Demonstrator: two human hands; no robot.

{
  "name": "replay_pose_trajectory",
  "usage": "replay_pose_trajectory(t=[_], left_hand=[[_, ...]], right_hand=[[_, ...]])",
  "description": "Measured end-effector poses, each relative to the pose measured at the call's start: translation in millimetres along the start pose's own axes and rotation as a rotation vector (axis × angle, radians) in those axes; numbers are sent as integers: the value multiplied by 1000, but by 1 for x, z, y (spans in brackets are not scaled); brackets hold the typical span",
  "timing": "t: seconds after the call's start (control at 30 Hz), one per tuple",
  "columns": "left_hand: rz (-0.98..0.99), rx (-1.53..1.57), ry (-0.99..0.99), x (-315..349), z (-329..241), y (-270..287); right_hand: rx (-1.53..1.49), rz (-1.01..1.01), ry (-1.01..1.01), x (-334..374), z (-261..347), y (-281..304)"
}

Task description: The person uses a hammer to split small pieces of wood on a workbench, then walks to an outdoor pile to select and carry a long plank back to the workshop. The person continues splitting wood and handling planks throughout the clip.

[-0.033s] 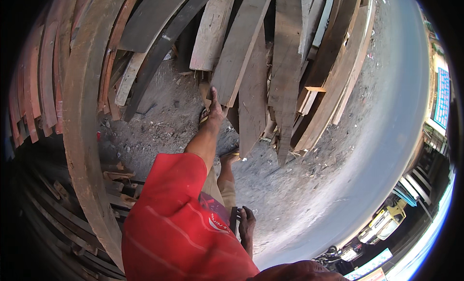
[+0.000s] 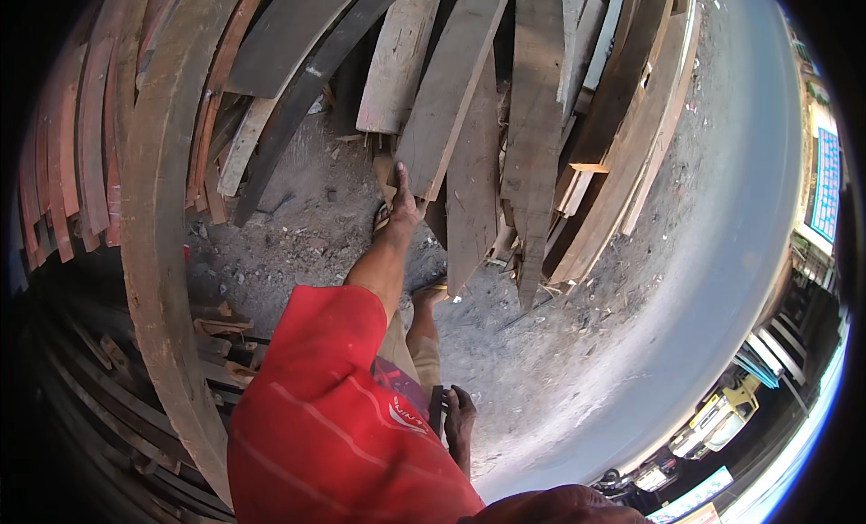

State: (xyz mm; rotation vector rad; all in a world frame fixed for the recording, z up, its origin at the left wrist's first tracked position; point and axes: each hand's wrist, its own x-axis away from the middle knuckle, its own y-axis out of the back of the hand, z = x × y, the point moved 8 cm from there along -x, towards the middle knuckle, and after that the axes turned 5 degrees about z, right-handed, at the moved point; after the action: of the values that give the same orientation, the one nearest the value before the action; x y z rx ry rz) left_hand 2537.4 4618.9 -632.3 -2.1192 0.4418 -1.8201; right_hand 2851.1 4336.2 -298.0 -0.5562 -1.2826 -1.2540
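Observation:
A grey-brown plank (image 2: 456, 96) slants down from the top, its near end at my left hand (image 2: 405, 202). That hand is closed at the plank's end, with the thumb up along its left edge and the fingers mostly hidden behind the wood. Low beside my body is my right hand (image 2: 461, 420), its fingers curled. A dark narrow piece (image 2: 437, 405) lies against it; I cannot tell what it is. A paler plank (image 2: 400, 64) stands left of the held one, and a brown plank (image 2: 471, 181) hangs close on its right.
Many boards (image 2: 622, 118) lean at the right, beside a grey road (image 2: 722, 280). A long thick beam (image 2: 158, 235) runs down the left, with reddish boards (image 2: 72, 172) beyond. Stacked timber (image 2: 117, 407) fills the lower left. A yellow vehicle (image 2: 722, 416) stands across the road.

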Motion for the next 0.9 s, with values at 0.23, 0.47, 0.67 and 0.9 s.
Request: replay_pose_trajectory(t=[0.23,0.47,0.67,0.9], left_hand=[[121,-26,-29,85,25,-65],[254,26,23,136,85,-116],[265,27,70,104,107,-104],[273,-56,77,84,106,-83]], right_hand=[[41,43,34,-37,-38,7],[-221,33,88,-74,-10,51],[-185,2,141,-85,15,56],[171,126,336,-154,83,5]])
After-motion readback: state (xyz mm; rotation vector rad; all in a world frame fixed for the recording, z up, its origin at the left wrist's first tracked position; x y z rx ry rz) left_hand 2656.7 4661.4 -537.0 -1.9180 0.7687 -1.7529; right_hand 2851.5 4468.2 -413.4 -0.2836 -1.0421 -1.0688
